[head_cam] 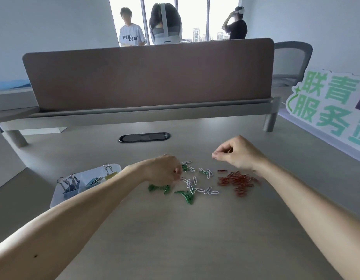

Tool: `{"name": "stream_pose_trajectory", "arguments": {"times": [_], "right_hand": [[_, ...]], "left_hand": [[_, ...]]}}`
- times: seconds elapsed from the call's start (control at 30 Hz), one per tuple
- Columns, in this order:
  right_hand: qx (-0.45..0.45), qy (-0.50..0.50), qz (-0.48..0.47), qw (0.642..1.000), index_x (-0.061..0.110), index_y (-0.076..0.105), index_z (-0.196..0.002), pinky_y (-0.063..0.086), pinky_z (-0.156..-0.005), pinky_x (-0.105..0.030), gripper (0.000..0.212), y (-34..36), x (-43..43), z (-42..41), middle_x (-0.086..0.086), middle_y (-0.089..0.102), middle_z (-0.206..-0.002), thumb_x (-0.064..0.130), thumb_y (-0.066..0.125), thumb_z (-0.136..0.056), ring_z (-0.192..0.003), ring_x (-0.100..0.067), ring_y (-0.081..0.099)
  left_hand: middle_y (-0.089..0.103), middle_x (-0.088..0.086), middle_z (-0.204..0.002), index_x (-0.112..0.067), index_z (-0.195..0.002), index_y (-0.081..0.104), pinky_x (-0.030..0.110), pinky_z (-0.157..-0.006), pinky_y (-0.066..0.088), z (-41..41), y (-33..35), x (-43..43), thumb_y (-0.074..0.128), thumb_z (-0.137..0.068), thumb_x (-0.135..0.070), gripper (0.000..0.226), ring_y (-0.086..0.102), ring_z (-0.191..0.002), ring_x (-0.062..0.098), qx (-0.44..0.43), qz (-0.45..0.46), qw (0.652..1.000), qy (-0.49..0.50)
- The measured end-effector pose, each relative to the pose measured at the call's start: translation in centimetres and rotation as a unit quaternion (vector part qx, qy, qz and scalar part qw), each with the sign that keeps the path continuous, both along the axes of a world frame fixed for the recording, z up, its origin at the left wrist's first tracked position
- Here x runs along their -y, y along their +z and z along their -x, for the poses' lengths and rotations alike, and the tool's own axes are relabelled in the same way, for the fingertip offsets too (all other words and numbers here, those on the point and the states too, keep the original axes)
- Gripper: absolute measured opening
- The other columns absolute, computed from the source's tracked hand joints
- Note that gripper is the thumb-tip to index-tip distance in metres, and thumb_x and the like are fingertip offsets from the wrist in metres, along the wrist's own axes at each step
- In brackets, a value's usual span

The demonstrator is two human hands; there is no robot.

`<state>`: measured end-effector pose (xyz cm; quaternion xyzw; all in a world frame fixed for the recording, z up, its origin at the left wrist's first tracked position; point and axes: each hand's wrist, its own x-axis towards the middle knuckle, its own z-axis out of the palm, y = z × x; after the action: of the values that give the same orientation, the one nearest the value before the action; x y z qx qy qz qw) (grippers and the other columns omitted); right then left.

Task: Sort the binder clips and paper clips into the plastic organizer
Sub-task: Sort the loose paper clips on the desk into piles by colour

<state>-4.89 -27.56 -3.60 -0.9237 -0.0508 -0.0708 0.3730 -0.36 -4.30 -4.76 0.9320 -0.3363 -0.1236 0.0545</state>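
Loose paper clips lie on the desk in colour groups: a red pile (pixel 238 181) at the right, white ones (pixel 195 181) in the middle, green ones (pixel 185 196) toward the front and left. My left hand (pixel 165 170) hovers over the white and green clips with curled fingers, pinching at a clip beneath it. My right hand (pixel 235 155) is raised above the red pile, fingers curled, thumb and forefinger pressed together; whether it holds a clip is unclear. The clear plastic organizer (pixel 57 196) sits at the left, holding blue binder clips (pixel 70 186) and a yellow one (pixel 110 173).
A brown divider panel (pixel 148 75) on a raised shelf closes off the desk's far side. A black cable grommet (pixel 143 137) is set into the desk behind the clips. A green-lettered sign (pixel 326 104) leans at the right. People stand beyond the divider.
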Motion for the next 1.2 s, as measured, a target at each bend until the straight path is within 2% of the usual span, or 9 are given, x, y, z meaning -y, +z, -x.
{"name": "stream_pose_trajectory", "arguments": {"times": [0.1,0.3,0.43,0.53,0.6,0.7,0.83,1.0,1.2], "right_hand": [[-0.002,-0.015,0.014,1.0,0.014,0.076,-0.081,0.043,-0.066,-0.021,0.009,-0.3,1.9,0.6,0.007,0.071,-0.074,0.02,0.07,-0.082,-0.065,0.0,0.058],[-0.028,-0.027,0.076,0.996,0.019,0.076,-0.082,0.041,-0.056,-0.011,0.006,-1.8,4.6,1.6,0.007,0.073,-0.08,0.02,0.07,-0.08,-0.065,0.007,0.057],[-0.021,0.002,0.13,0.991,0.025,0.073,-0.09,0.038,-0.068,-0.019,0.013,-3.1,4.7,1.1,0.008,0.069,-0.086,0.031,0.07,-0.079,-0.078,-0.007,0.061],[-0.008,0.017,0.146,0.989,0.026,0.072,-0.094,0.035,-0.072,-0.02,0.024,-3.8,3.5,0.1,0.009,0.066,-0.09,0.042,0.071,-0.077,-0.088,-0.009,0.058],[-0.006,0.041,0.155,0.987,0.025,0.071,-0.095,0.038,-0.071,-0.021,0.027,-4.0,2.5,-0.4,0.007,0.067,-0.092,0.044,0.072,-0.075,-0.086,-0.008,0.058],[-0.015,0.099,0.168,0.981,0.023,0.072,-0.086,0.045,-0.071,-0.023,0.016,-4.1,1.9,-0.4,0.007,0.067,-0.084,0.034,0.075,-0.075,-0.079,-0.009,0.059],[-0.035,0.094,0.211,0.972,0.023,0.072,-0.077,0.039,-0.063,-0.019,0.003,-3.4,3.8,0.2,0.011,0.064,-0.07,0.021,0.072,-0.076,-0.063,-0.001,0.055],[-0.049,0.131,0.187,0.972,0.029,0.07,-0.083,0.043,-0.066,-0.018,0.015,-3.1,2.6,1.1,0.009,0.066,-0.08,0.038,0.076,-0.072,-0.073,-0.004,0.058],[-0.092,0.143,0.251,0.953,0.021,0.072,-0.073,0.048,-0.065,-0.026,0.005,-2.2,3.8,1.6,0.005,0.071,-0.072,0.017,0.073,-0.072,-0.064,-0.007,0.06]], "left_hand": [[0.058,-0.011,-0.082,-0.027,-0.081,0.056,0.02,-0.063,0.04,0.3,1.2,3.6,0.053,-0.091,-0.024,0.01,0.054,-0.076,0.005,0.003,0.095,0.995,-0.022],[0.068,0.0,-0.1,-0.013,-0.097,0.067,0.026,-0.078,0.047,0.8,-0.7,10.8,0.049,-0.092,-0.019,0.02,0.06,-0.087,0.015,0.0,0.091,0.994,-0.062],[0.061,-0.01,-0.091,-0.022,-0.099,0.067,0.003,-0.058,0.035,-0.9,-0.7,8.1,0.054,-0.089,-0.019,0.017,0.054,-0.074,0.002,0.019,0.132,0.99,-0.044],[0.062,-0.01,-0.091,-0.027,-0.093,0.066,0.0,-0.055,0.035,-2.4,-0.5,4.6,0.057,-0.087,-0.02,0.013,0.048,-0.07,-0.011,0.05,0.149,0.987,0.009],[0.061,-0.013,-0.087,-0.031,-0.087,0.064,0.001,-0.055,0.034,-2.9,-0.5,2.8,0.06,-0.086,-0.022,0.01,0.048,-0.068,-0.012,0.064,0.149,0.986,0.036],[0.062,-0.015,-0.084,-0.032,-0.084,0.064,0.0,-0.057,0.035,-3.4,-0.3,0.7,0.063,-0.084,-0.026,0.006,0.049,-0.066,-0.013,0.067,0.143,0.986,0.056],[0.061,-0.022,-0.081,-0.033,-0.085,0.065,0.003,-0.056,0.035,-4.0,0.4,-1.7,0.063,-0.085,-0.028,0.005,0.05,-0.068,-0.013,0.073,0.128,0.987,0.07],[0.064,-0.018,-0.083,-0.028,-0.085,0.069,0.009,-0.061,0.035,-4.3,0.5,-3.6,0.065,-0.084,-0.029,0.005,0.053,-0.072,-0.008,0.074,0.135,0.984,0.089],[0.066,-0.013,-0.086,-0.027,-0.086,0.07,0.016,-0.065,0.041,-4.2,-0.2,-5.9,0.067,-0.082,-0.034,0.008,0.056,-0.074,-0.003,0.044,0.089,0.989,0.107]]}}
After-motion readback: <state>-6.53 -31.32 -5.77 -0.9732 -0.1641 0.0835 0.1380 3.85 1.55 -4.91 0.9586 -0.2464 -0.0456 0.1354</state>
